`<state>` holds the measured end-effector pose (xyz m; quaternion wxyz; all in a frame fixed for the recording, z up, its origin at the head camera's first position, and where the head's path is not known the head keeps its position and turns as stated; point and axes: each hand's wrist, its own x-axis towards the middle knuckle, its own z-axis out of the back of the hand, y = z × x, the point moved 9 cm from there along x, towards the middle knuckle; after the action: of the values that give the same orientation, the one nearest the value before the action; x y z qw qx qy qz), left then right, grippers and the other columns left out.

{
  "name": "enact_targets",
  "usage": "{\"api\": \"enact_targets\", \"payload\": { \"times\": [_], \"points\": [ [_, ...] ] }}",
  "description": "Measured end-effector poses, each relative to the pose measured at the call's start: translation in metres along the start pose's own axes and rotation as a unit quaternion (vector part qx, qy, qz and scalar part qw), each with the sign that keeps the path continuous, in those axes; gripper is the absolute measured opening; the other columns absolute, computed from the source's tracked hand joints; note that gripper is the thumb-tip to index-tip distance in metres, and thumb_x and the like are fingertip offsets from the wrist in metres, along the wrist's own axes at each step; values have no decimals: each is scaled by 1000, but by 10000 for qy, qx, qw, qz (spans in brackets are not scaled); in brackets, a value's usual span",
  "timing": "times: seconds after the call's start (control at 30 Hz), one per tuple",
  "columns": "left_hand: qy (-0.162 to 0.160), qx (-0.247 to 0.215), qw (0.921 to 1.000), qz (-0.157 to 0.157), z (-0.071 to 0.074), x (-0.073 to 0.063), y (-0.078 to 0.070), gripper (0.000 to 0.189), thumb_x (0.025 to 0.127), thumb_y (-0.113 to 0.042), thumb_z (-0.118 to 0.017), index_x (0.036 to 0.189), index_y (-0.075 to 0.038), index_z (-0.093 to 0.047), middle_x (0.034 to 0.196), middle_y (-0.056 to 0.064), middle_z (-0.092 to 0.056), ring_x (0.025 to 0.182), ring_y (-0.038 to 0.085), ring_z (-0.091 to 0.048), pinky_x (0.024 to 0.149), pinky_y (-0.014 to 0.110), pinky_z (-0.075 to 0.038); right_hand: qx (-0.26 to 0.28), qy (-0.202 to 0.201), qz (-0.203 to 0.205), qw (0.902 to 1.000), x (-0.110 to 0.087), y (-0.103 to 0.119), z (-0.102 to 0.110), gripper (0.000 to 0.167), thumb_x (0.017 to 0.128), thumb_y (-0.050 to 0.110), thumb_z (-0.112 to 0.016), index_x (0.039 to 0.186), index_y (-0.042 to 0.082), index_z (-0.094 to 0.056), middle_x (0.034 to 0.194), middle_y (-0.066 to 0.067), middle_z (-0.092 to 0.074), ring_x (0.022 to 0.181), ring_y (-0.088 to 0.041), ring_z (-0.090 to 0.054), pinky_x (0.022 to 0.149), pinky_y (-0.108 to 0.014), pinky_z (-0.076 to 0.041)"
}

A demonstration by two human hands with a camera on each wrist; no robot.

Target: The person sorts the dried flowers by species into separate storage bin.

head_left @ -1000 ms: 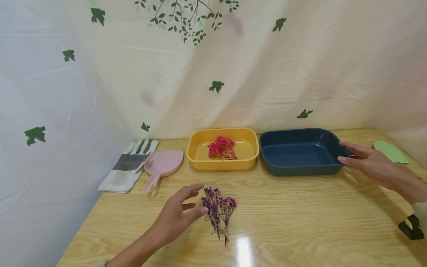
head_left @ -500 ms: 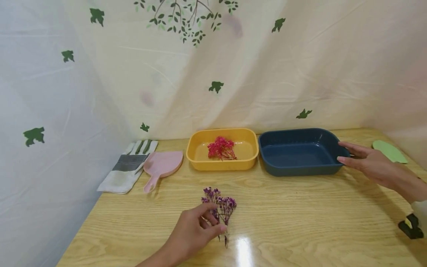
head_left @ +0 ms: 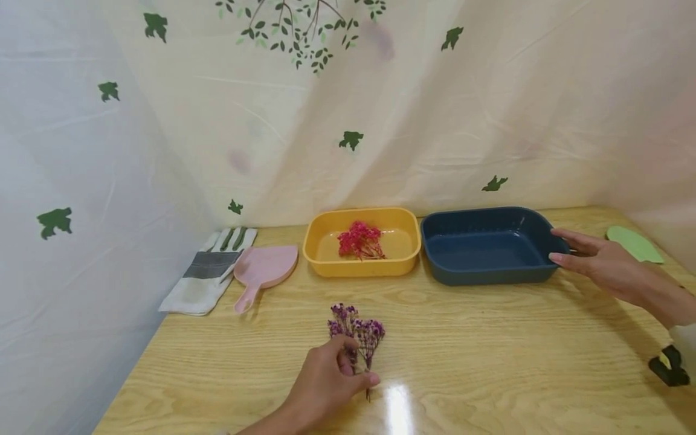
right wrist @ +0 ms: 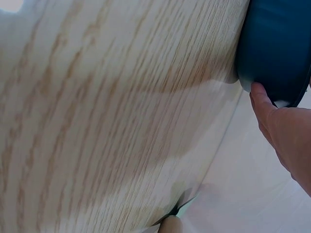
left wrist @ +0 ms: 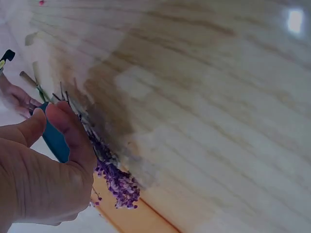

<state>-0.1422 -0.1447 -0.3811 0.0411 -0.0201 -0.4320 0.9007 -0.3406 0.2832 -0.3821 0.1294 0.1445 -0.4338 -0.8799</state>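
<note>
Sprigs of purple flowers (head_left: 371, 333): left hand (head_left: 328, 376) now at the stems.
Within the last second the left hand has shifted from beside the blooms to across the stems; its fingers are bent, thumb and forefinger near the stems, though whether they pinch cannot be told; the sprigs appear to lie on the tabletop (head_left: 462, 350), flower heads just beyond these fingers; farther ahead of them stands the yellow dish (head_left: 361, 270), pink flowers (head_left: 359, 241) inside; the right hand (head_left: 614, 269) grips the end of the blue dish (head_left: 489, 277) between fingers and thumb, as before; the new position likely favours handling by stem, sparing the blooms.
</note>
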Motion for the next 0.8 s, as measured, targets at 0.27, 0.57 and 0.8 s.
{"api": "enact_targets", "payload": {
  "times": [0.27, 0.57, 0.8],
  "points": [
    [99, 300, 9995, 4, -10, 6, 11, 51, 71, -27, -86, 109, -3, -62, 64, -5, -52, 54, 5, -47, 47, 20, -42, 188, -13, 52, 9998, -1, 0, 1, 75, 100, 34, -52, 156, 19, -3, 157, -25, 4, 140, -48, 1, 71, -3, -38],
    [397, -57, 9984, -395, -8, 4, 3, 39, 76, 3, -74, 114, -1, -65, 63, -6, -54, 49, 3, -51, 49, 18, -48, 170, -20, 27, 9998, 0, 0, 1, 75, 100, 35, -52, 156, 21, -4, 158, -23, 4, 141, -47, 1, 76, -8, -41],
    [762, -376, 9960, -275, -8, 2, 3, 40, 75, 10, -67, 114, -1, -68, 58, -4, -54, 44, 5, -52, 40, 18, -45, 77, 6, -57, 10000, 0, 1, -1, 77, 100, 37, -51, 155, 19, 0, 157, -26, 5, 140, -50, 0, 102, -70, -24]
  ]
}}
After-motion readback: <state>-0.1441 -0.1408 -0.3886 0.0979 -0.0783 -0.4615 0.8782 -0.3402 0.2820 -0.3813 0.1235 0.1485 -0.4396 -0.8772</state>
